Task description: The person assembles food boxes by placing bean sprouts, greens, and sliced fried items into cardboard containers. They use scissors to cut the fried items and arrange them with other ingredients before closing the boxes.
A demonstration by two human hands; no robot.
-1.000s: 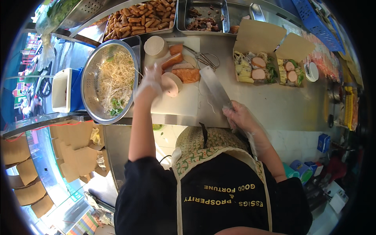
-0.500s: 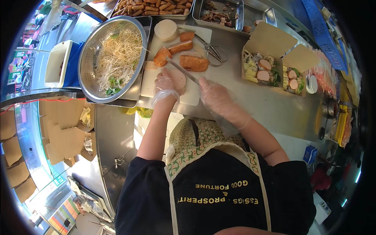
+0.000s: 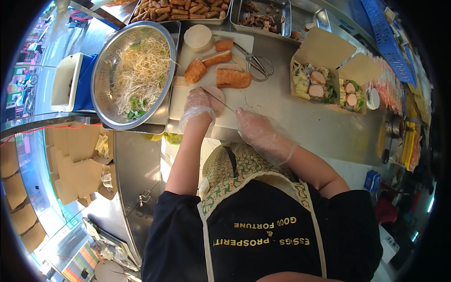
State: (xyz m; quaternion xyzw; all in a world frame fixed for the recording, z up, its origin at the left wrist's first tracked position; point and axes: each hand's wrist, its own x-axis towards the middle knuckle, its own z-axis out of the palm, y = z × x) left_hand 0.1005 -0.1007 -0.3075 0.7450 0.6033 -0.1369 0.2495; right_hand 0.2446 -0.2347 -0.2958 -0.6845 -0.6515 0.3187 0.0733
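Note:
My left hand (image 3: 199, 102), in a clear plastic glove, rests its bent fingers on a round, pale pink slab of pork roll (image 3: 217, 101) on the white cutting board (image 3: 230, 121). In my gloved right hand (image 3: 259, 128) is a knife (image 3: 219, 98), its thin blade lying slantwise across the slab, with the tip near my left fingers. Just beyond lie several orange-brown fried pieces (image 3: 233, 78), a pair of scissors (image 3: 260, 67) and a thick whitish round (image 3: 198, 38).
A steel colander (image 3: 99, 89) of bean sprouts and greens stands left. Behind are a tray of small fried rolls (image 3: 181, 9) and a tray of chopped meat (image 3: 258, 29). Open cardboard food boxes (image 3: 321, 47) sit right, beside a small white-lidded tub (image 3: 372, 99).
The knife has come down toward me, from beside the fried pieces onto the pink slab. My right hand has dropped slightly nearer, while my left hand stays on the slab.

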